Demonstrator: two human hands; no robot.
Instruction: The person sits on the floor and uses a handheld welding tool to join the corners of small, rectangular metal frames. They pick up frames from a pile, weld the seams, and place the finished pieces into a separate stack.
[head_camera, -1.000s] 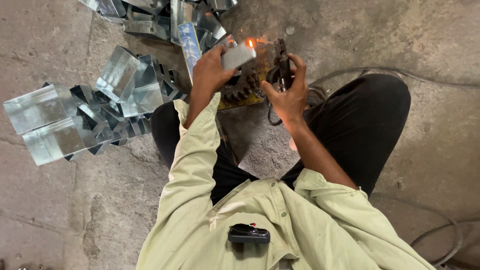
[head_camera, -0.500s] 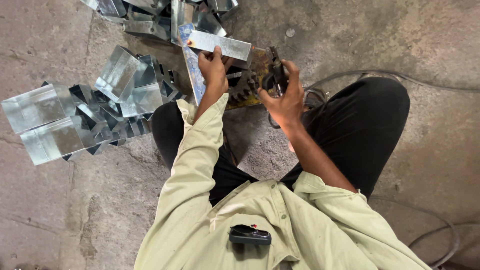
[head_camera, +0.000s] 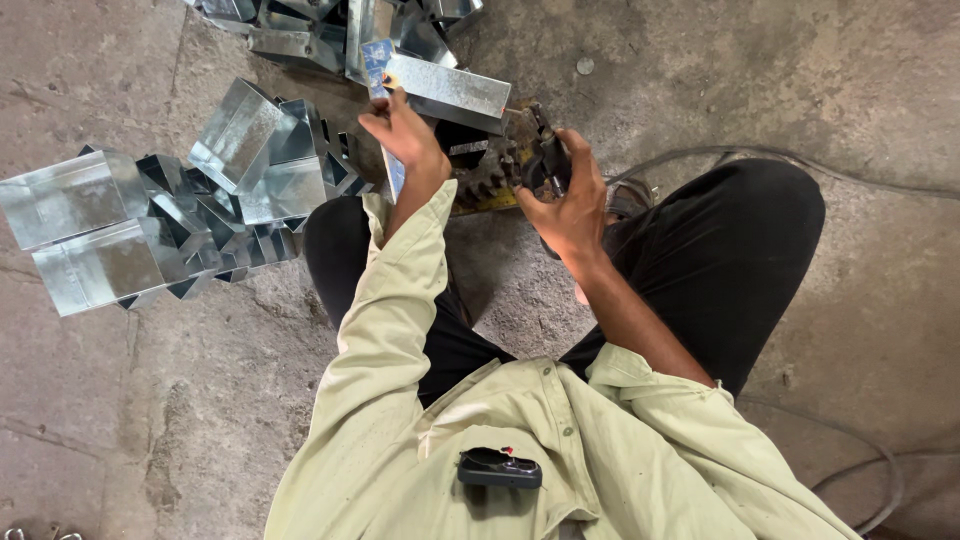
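From the head view, we see our left hand (head_camera: 405, 130) pinched on the near end of a folded galvanized sheet-metal piece (head_camera: 450, 92), fingers closed on its edge. The piece's long axis runs from that hand out to the right, and its far end sits just above the dark, rusty tool (head_camera: 510, 160) on the concrete floor (head_camera: 800, 90). Our right hand (head_camera: 568, 195) is wrapped around the tool's black handle (head_camera: 548, 160), fingers clamped shut on it. The left hand carries the piece; the right is nearer its free end, just below it. A heap of similar shiny metal boxes (head_camera: 150, 215) lies well apart on our left.
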